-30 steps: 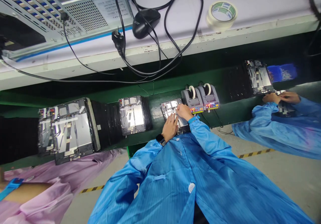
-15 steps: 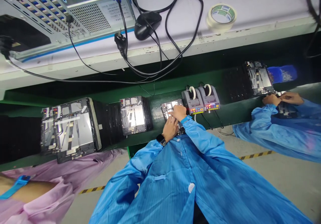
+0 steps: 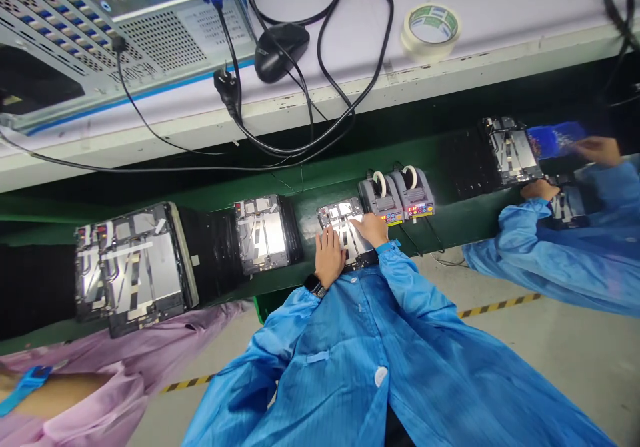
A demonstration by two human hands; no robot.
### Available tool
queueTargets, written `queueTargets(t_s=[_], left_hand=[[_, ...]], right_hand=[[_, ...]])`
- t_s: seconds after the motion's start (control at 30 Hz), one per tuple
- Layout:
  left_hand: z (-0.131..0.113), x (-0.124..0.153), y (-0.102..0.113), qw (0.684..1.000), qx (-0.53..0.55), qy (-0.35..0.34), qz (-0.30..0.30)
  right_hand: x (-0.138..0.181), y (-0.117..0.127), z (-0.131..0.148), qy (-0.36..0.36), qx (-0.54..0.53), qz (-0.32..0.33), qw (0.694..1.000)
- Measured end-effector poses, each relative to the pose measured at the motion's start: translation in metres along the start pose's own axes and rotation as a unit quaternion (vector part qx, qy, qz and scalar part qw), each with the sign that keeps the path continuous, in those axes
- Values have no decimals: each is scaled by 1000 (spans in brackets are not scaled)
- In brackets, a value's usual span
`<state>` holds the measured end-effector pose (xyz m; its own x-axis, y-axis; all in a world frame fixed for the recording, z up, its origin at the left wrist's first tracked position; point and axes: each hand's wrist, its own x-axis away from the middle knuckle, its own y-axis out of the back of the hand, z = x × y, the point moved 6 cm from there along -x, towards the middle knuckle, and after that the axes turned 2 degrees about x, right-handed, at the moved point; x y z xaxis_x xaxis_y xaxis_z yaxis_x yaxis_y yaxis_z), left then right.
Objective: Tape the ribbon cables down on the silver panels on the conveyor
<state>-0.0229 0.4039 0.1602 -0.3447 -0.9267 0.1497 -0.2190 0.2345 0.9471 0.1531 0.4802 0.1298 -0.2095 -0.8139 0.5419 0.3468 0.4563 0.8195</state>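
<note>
An opened tablet with a shiny metal plate and dark cable strips lies before me at the bench's near edge. My left hand rests on its left side, fingers stretched out flat. On the right side, my right hand has one digit extended onto the tablet's surface; its other fingers are partly hidden. Neither hand visibly lifts anything. Just beyond my right hand stand two grey tape dispensers with lit displays. To the left, another opened tablet leans at the front of a dark row.
More opened tablets stand at far left, near a person's pink sleeve. At right, a co-worker's hands are by other tablets and a blue tray. A shelf above holds a computer case, mouse, cables and tape roll.
My hands, close together over the tablet before, have moved apart to its two sides. The co-worker's one hand has reached out to the blue tray. The view has shifted slightly.
</note>
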Motion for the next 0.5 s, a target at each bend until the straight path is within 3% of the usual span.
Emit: queueTargets(t_s=[0.27, 0.5], left_hand=[[0, 0, 8, 1000, -10, 25, 3], [-3, 0, 9, 1000, 14, 10, -3]], right_hand=[[4, 1, 6, -1, 13, -24, 1000], [23, -4, -5, 14, 16, 1, 1000]])
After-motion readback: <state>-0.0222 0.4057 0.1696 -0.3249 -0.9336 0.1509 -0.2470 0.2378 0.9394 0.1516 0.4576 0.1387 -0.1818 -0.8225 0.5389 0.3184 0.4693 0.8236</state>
